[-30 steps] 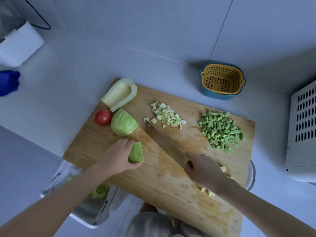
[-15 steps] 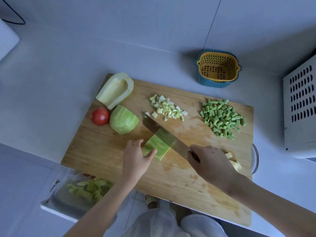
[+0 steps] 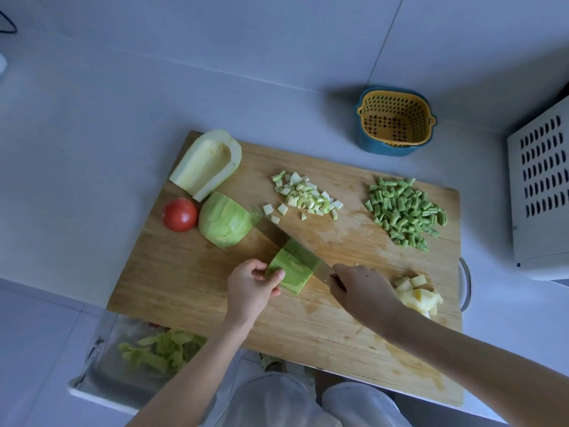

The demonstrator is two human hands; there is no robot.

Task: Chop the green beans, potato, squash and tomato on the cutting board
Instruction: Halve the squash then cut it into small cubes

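3 squash pieces (image 3: 224,220) | 1 tomato (image 3: 180,214) | left fingers (image 3: 278,276) pinch one | right fingers (image 3: 336,285) grip knife (image 3: 271,230)

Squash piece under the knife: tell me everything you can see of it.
The squash piece is a pale green, peeled-looking chunk with lighter streaks and a flat cut end toward the person. It lies near the middle of the wooden cutting board. The left hand holds its left end with thumb and fingers. The knife, gripped by the right hand, lies across its far side.
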